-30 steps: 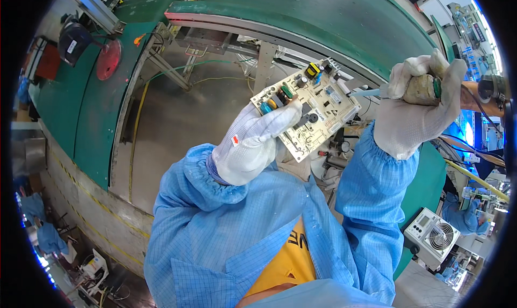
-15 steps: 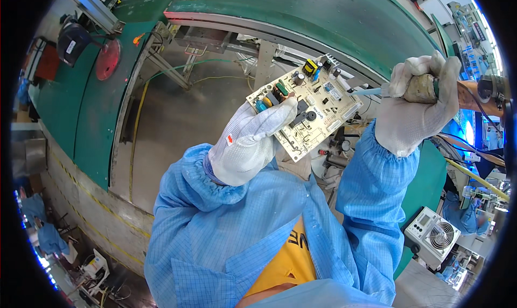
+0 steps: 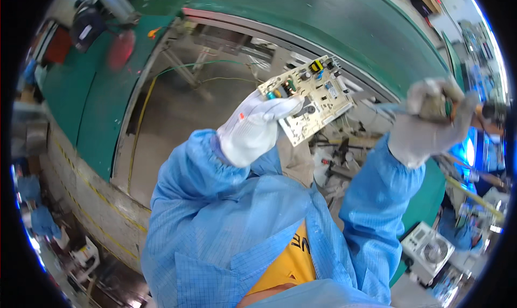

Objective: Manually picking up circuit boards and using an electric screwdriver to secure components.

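My left hand (image 3: 250,133), in a white glove, grips a pale circuit board (image 3: 326,104) by its near left edge, thumb across its top face. Coils, capacitors, a yellow-and-black transformer and a round black part stand on the board, which is held tilted in front of my chest. My right hand (image 3: 412,138), also gloved, is closed around a tool with a thin pale blue end (image 3: 392,108) and a worn greyish-brown body. That end points left at the board, with a gap between them. Motion smears the right hand, so the tool's exact kind is unclear.
A green conveyor-like bench (image 3: 318,25) with a metal edge runs beyond the board. Another green table (image 3: 105,125) stands at left, with a red disc (image 3: 121,50) on it. At lower right sits a white fan unit (image 3: 428,251). Cables and equipment crowd the right side.
My right hand and the tool have drawn away to the right; the blue end, earlier at the board's right edge, is now apart from it. The board stays in my left hand.
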The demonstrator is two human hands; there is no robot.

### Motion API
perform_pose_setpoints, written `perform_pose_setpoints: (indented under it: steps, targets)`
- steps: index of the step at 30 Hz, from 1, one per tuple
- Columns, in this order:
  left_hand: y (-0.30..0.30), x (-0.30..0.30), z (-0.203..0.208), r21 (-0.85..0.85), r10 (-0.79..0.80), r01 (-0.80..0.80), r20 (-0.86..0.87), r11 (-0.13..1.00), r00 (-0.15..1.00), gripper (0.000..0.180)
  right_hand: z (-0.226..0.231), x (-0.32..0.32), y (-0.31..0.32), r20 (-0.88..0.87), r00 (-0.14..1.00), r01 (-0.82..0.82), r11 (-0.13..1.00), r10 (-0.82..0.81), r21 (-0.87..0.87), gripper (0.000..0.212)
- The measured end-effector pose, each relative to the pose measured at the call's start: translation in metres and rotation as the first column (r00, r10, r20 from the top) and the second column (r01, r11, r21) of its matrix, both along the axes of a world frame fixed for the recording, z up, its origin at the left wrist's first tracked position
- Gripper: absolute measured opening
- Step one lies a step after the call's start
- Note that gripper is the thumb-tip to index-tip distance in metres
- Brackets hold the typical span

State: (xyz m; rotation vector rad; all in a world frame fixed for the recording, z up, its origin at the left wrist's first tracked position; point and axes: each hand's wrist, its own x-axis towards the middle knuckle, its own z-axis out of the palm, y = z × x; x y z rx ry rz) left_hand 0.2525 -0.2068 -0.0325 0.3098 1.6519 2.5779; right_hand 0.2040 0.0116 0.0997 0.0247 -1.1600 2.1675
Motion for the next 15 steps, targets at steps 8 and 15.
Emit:
perform_pose_setpoints:
  steps: [8,15]
  targets:
    - [-0.125,-0.148,0.000,-0.426,0.139,-0.809,-0.846,0.406,0.515,0.033,-0.004,0.015,0.040,-0.084,0.986,-0.140,0.989,0.143,0.037,0.033]
    - [-0.240,-0.268,0.010,-0.638,0.669,-0.753,-0.631,-0.159,0.393,0.045,-0.012,0.016,0.061,-0.062,0.980,-0.173,0.965,0.188,0.195,0.037]
